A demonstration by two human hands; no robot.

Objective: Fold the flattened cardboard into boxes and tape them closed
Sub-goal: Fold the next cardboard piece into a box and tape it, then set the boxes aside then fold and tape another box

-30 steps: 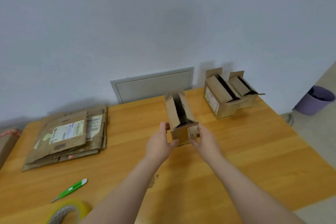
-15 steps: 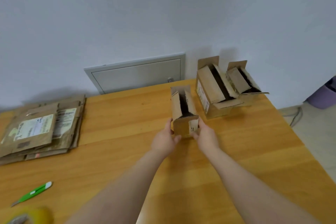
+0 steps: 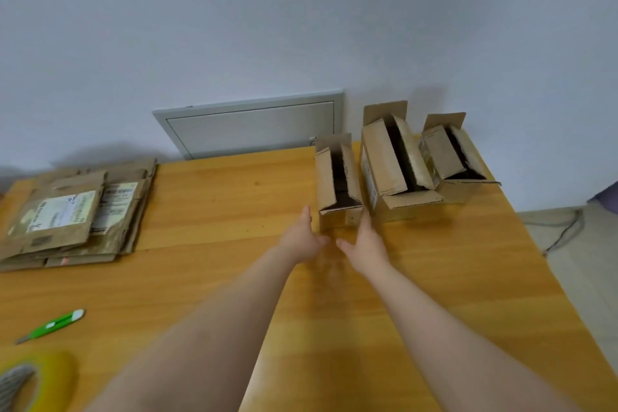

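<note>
A small folded cardboard box [image 3: 337,184] stands upright on the wooden table [image 3: 217,211], its top flaps open, close beside a larger open box [image 3: 388,170]. My left hand [image 3: 302,237] and my right hand [image 3: 366,241] hover just in front of the small box, fingers spread and empty; the fingertips are at its near lower corners, and contact cannot be told. A stack of flattened cardboard [image 3: 77,211] lies at the left. A yellow tape roll [image 3: 36,381] sits at the bottom left corner.
A third open box [image 3: 451,157] stands behind the larger one at the table's far right corner. A green utility knife [image 3: 50,326] lies near the tape. A grey wall panel [image 3: 250,127] sits behind the table. The table's right edge drops to the floor.
The small box went from the table's middle to the back right, beside the larger box. Both hands have let go of it and drawn slightly back.
</note>
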